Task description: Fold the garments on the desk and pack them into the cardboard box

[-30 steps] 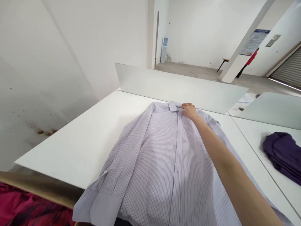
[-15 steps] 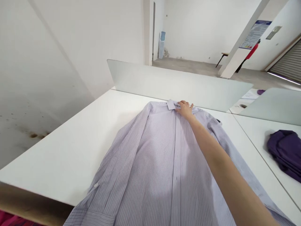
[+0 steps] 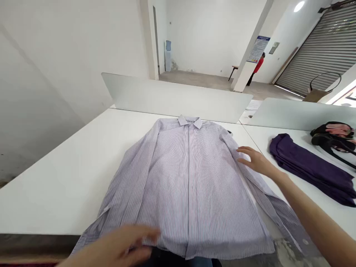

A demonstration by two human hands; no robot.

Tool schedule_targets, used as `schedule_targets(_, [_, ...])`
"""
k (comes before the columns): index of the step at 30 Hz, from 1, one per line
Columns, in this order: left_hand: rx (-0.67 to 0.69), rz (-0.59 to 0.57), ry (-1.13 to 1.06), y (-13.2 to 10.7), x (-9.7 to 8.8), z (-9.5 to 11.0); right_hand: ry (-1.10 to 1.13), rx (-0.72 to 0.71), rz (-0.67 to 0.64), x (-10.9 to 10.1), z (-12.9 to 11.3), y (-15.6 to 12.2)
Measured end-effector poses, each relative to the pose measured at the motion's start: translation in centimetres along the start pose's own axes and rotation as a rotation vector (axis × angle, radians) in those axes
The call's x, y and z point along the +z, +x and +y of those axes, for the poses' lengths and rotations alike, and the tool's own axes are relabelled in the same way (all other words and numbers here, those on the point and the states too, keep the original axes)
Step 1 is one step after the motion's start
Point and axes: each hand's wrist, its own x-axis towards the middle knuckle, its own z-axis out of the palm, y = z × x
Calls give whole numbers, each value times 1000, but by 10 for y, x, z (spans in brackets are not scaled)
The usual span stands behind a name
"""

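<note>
A striped long-sleeved button-up shirt (image 3: 178,178) lies front up and spread on the white table (image 3: 91,155). Its collar (image 3: 190,121) points to the far side, and the hem hangs at the near edge. My right hand (image 3: 256,160) is over the shirt's right-hand sleeve, fingers stretched out and apart, holding nothing; whether the fingertips touch the cloth I cannot tell. At the lower left, my left hand (image 3: 128,241) is blurred above the hem and the left-hand sleeve. Its fingers reach forward with the thumb apart, and no cloth shows between them.
A low frosted partition (image 3: 172,96) runs along the table's far edge. To the right lie a folded dark purple garment (image 3: 311,167) and a black bag-like item with pink patterns (image 3: 333,135). Farther off, a person in red (image 3: 258,66) stands partly behind a pillar.
My right hand has left the collar and come back toward the right-hand sleeve. The collar now lies folded with both points showing. My left hand has entered view, and the view has turned right.
</note>
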Motion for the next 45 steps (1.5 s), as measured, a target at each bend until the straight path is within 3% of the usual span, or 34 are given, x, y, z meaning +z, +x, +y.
schedule_targets(1, [127, -19, 270, 19, -5, 17, -15, -30, 30, 11, -12, -2])
schedule_targets(3, [426, 137, 681, 70, -10, 51, -36, -96, 49, 36, -42, 4])
schedule_targets(5, [590, 300, 972, 131, -11, 79, -68, -162, 19, 59, -73, 19])
schedule_targets(9, [537, 512, 1197, 236, -24, 117, -132, -205, -64, 87, -113, 58])
schedule_targets(11, [454, 590, 1216, 267, -41, 130, -138, -198, -86, 92, -122, 74])
schedule_targets(13, [373, 666, 1208, 283, -64, 138, -135, -204, -101, 96, -128, 88])
schedule_targets(16, [297, 750, 1188, 290, -99, 136, -123, -243, -126, 104, -135, 106])
schedule_targets(19, [258, 782, 1209, 292, -124, 122, -116, -262, -128, 114, -136, 124])
schedule_targets(23, [226, 725, 1200, 302, -140, 100, -119, -262, -150, 127, -128, 145])
schedule_targets(27, [234, 696, 1176, 314, -152, 91, -121, -257, -187, 138, -125, 153])
schedule_targets(30, [202, 671, 1192, 313, -167, 89, -125, -233, -194, 144, -137, 158])
schedule_targets(36, [168, 645, 1251, 296, -212, 78, -52, -223, -171, 158, -183, 176])
schedule_targets(39, [194, 665, 1302, 288, -218, 78, 22, -232, -157, 144, -192, 169])
schedule_targets(41, [268, 731, 1334, 285, -209, 85, 68, -235, -123, 119, -181, 148])
schedule_targets(44, [415, 772, 1351, 284, -177, 99, 106, -206, -82, 65, -134, 89])
schedule_targets(45, [454, 755, 1347, 285, -163, 105, 108, -131, -84, 45, -112, 63])
